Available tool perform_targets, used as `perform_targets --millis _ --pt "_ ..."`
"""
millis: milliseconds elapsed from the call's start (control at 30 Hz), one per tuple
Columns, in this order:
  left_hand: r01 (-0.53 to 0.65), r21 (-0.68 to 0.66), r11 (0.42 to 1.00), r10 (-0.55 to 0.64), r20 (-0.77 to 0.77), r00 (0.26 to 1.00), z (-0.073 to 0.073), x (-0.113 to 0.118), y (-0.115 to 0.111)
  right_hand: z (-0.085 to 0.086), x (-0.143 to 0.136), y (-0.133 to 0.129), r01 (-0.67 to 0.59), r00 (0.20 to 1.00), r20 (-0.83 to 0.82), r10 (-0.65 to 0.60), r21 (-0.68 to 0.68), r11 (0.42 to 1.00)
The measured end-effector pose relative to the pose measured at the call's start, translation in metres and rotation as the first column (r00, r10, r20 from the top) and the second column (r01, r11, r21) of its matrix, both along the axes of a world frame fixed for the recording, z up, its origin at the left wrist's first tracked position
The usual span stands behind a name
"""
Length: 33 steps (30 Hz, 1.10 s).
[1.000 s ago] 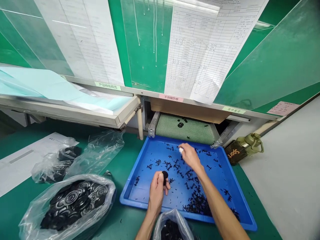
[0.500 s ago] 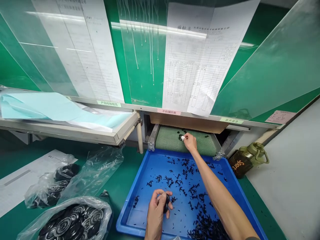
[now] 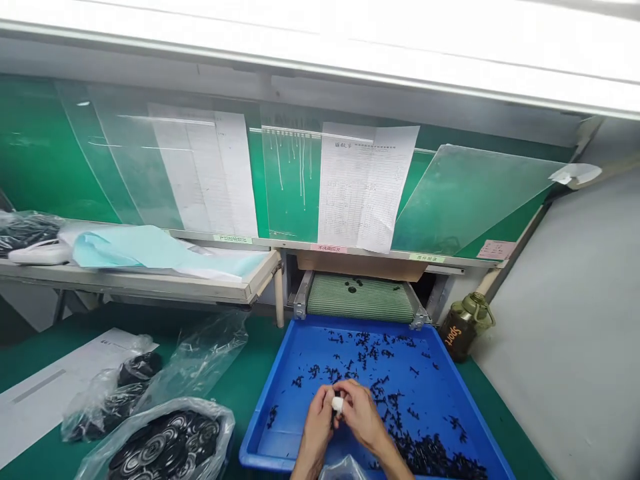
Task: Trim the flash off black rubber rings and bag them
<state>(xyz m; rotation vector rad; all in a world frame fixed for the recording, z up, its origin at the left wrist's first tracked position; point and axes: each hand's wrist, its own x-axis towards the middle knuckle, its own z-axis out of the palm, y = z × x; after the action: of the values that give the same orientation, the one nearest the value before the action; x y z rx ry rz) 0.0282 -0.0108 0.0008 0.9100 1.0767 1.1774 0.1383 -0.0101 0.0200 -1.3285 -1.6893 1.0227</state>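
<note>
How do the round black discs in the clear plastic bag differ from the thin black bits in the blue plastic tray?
The discs are larger and ringed; the bits small and thin. The discs lie heaped in the bag; the bits lie scattered and piled in the tray. Both are black.

one camera, worn on the person's head, looks forward and down over the green counter (image 3: 254, 373); the left hand (image 3: 317, 419) and right hand (image 3: 361, 417) sit low in the frame, nearer the lens than the green board (image 3: 40, 153) straight ahead. its wide view reaches up to a bright white panel (image 3: 320, 37) along the top edge and out to a pale wall (image 3: 565, 333) on the right
</note>
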Motion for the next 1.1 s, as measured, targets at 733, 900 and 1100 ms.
perform_targets --millis 733,900,1100 --pt "-0.156 -0.097 0.983 0.155 -0.016 0.988 0.006 0.002 -0.005 0.028 0.025 0.080 -0.081 0.871 0.492 -0.004 0.150 0.985" --pt "-0.170 -0.126 0.977 0.178 0.061 0.982 0.018 0.001 -0.007 0.073 0.043 0.171 0.165 0.803 0.520 -0.293 0.278 0.946" --pt "-0.083 -0.134 0.988 0.089 0.037 0.995 0.001 -0.005 -0.001 0.093 0.040 0.236 0.225 0.809 0.486 -0.331 0.265 0.938"
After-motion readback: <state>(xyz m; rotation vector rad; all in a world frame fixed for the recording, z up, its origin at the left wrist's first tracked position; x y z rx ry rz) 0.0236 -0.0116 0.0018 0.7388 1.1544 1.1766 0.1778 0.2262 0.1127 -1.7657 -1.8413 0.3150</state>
